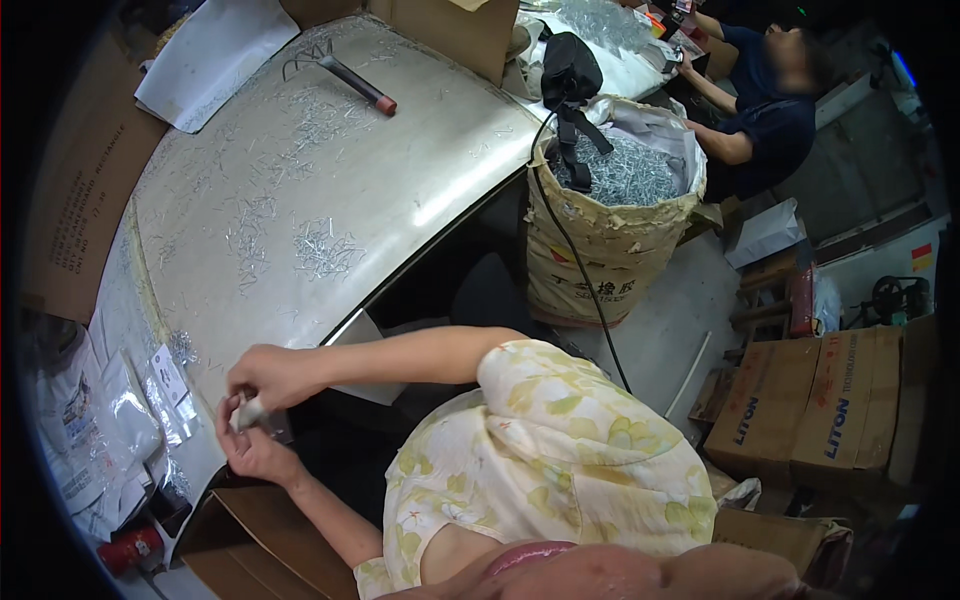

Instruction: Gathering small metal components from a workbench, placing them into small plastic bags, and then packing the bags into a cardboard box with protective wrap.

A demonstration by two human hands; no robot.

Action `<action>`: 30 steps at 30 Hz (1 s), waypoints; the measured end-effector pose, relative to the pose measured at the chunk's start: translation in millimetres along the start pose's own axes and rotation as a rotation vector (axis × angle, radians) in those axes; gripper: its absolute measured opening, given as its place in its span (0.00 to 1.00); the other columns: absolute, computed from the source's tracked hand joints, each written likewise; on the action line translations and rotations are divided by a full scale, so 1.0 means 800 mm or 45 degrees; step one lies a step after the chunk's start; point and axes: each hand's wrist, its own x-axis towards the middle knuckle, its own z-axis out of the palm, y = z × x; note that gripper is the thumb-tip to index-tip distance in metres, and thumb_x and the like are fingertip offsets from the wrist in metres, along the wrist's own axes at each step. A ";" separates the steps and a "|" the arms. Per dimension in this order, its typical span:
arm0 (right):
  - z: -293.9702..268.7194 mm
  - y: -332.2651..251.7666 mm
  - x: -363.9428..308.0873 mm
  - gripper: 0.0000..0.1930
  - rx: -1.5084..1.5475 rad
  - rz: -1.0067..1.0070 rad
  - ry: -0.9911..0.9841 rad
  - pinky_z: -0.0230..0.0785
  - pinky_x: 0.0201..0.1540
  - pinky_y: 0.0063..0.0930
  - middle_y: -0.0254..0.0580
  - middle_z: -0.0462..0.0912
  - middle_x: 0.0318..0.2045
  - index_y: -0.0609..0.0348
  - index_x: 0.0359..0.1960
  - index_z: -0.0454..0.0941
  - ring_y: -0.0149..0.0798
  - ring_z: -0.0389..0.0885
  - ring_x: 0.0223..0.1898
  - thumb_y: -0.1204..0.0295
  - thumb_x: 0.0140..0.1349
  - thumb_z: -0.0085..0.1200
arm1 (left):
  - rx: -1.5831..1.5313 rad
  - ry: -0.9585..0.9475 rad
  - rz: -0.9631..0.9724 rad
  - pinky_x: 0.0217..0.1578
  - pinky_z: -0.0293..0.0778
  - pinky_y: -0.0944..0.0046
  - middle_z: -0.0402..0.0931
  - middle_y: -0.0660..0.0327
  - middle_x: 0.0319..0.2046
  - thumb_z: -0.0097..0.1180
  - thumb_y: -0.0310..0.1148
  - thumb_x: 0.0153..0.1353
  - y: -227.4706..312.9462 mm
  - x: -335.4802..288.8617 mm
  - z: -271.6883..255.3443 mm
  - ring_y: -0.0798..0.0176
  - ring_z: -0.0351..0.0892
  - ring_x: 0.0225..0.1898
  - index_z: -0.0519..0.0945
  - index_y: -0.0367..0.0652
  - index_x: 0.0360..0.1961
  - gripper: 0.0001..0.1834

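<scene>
At the near left edge of the metal-topped table [400,150], my two hands come together. My right hand [265,375] reaches in from the right with its fingers bent and closed. Just below it, my left hand [255,455] has its fingers curled up toward the right one. A small whitish thing [248,412], blurred, shows between the hands; its kind I cannot make out. On the tabletop beyond lie loose piles of small thin metal pins [328,250]. A small hand rake [358,85] with a red-ended handle rests at the far side.
Clear plastic bags [130,420] lie left of my hands, by a card [168,375]. Open cardboard boxes [250,540] stand below. A large sack [610,250] full of metal pins, with a black cable across it, stands right of the table. A co-worker [765,110] works behind it.
</scene>
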 end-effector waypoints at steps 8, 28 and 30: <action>-0.045 -0.013 -0.138 0.16 0.718 0.704 -0.014 0.70 0.29 0.24 0.36 0.81 0.24 0.66 0.33 0.81 0.29 0.80 0.27 0.64 0.52 0.67 | -0.089 -0.413 -0.242 0.44 0.70 0.72 0.76 0.57 0.43 0.53 0.26 0.66 0.020 -0.080 0.040 0.69 0.74 0.42 0.73 0.31 0.52 0.14; -0.033 0.063 -0.294 0.09 0.046 0.488 -0.323 0.73 0.32 0.32 0.47 0.84 0.25 0.64 0.33 0.83 0.41 0.82 0.27 0.72 0.51 0.62 | 0.343 -1.222 -0.847 0.21 0.66 0.73 0.74 0.66 0.17 0.63 0.18 0.46 -0.023 -0.143 0.022 0.76 0.71 0.20 0.78 0.34 0.20 0.05; -0.030 0.068 -0.308 0.11 -0.236 0.499 -0.328 0.73 0.34 0.40 0.52 0.84 0.27 0.63 0.34 0.84 0.49 0.83 0.28 0.72 0.48 0.60 | 0.476 -1.270 -0.890 0.19 0.65 0.73 0.73 0.66 0.15 0.64 0.20 0.46 -0.052 -0.156 0.012 0.75 0.70 0.18 0.75 0.35 0.17 0.09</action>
